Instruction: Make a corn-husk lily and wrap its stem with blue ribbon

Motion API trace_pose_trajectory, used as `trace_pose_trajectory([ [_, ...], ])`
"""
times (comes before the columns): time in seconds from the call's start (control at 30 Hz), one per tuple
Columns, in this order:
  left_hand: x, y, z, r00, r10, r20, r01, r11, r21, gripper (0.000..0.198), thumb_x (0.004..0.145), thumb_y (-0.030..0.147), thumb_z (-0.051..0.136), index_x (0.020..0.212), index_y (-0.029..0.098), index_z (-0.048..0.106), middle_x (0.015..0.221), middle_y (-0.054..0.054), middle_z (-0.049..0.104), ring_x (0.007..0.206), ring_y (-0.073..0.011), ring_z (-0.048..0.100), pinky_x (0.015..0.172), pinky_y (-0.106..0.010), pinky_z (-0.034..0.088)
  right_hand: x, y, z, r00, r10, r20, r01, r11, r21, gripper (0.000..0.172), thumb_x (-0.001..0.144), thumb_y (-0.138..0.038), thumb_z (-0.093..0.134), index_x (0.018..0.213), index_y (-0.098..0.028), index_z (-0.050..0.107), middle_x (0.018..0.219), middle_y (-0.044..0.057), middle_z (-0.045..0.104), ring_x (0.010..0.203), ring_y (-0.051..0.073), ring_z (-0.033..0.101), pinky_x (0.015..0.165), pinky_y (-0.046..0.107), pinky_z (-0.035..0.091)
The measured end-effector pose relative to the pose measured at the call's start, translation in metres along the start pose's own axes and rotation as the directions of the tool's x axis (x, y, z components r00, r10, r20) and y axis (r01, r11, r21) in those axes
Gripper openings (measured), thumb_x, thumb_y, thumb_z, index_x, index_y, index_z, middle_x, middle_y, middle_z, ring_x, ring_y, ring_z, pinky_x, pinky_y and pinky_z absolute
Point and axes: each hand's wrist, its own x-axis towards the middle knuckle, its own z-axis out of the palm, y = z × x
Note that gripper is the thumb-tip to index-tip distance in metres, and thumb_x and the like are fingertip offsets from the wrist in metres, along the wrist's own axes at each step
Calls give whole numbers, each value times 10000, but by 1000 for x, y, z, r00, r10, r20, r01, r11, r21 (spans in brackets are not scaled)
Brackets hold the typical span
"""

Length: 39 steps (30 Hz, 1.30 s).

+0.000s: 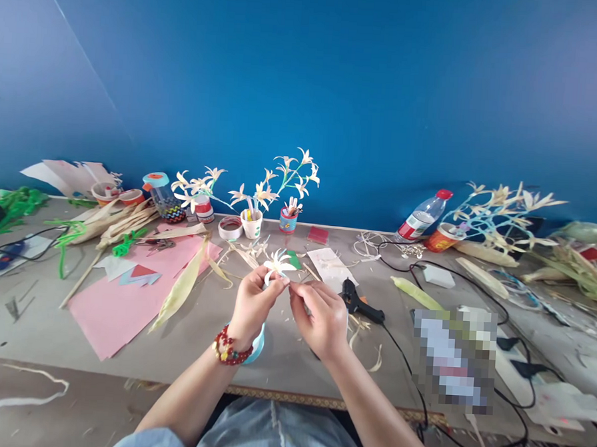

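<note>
My left hand [252, 304], with a red bead bracelet at the wrist, pinches the base of a small cream husk flower [278, 263] held up above the table. My right hand [320, 315] is closed in a pinch right beside it, fingertips meeting the left hand's at the flower's stem. Whether the right fingers hold a separate strip I cannot make out. A light blue tape roll [258, 345] lies on the table under my left wrist.
A black glue gun [360, 301] with its cord lies just right of my hands. Pink paper [119, 301] and corn husks [182, 284] lie to the left. Cups with finished flower sprays [275, 182], a water bottle [421, 218] and more husk branches [504, 214] line the blue wall.
</note>
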Motion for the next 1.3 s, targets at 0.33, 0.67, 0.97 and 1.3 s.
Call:
trace_pose_trajectory([
  [0.33,-3,10,-8,984,68,165,-117,942,315,100,752,238,656,719,164,599,627,44,520,564,-83,427,549,-199,349,8,4,-19,932,312,187,-360,862,357,99,919,-232,596,928,-212,693,906,70,727,823,208,683,739,294,532],
  [0.67,-6,10,-8,954,179,242,-286,793,538,126,779,194,605,665,171,559,608,45,537,601,-105,471,587,-201,364,14,3,-16,894,393,216,-448,786,426,155,865,-239,625,721,-194,661,697,14,588,663,162,536,635,270,427],
  [0.97,-12,10,-7,930,235,284,-357,764,538,90,818,198,603,731,180,591,648,33,596,606,-113,529,608,-208,401,14,13,-8,674,608,420,-658,236,715,329,633,-389,859,633,-183,604,635,-23,564,598,124,500,597,249,422],
  [1.3,-15,10,-5,927,300,224,-374,751,544,83,790,124,597,733,183,591,671,24,596,627,-119,532,634,-217,409,19,9,-2,679,646,348,-606,227,762,299,603,-358,879,653,-184,641,661,-11,613,611,130,537,589,248,433],
])
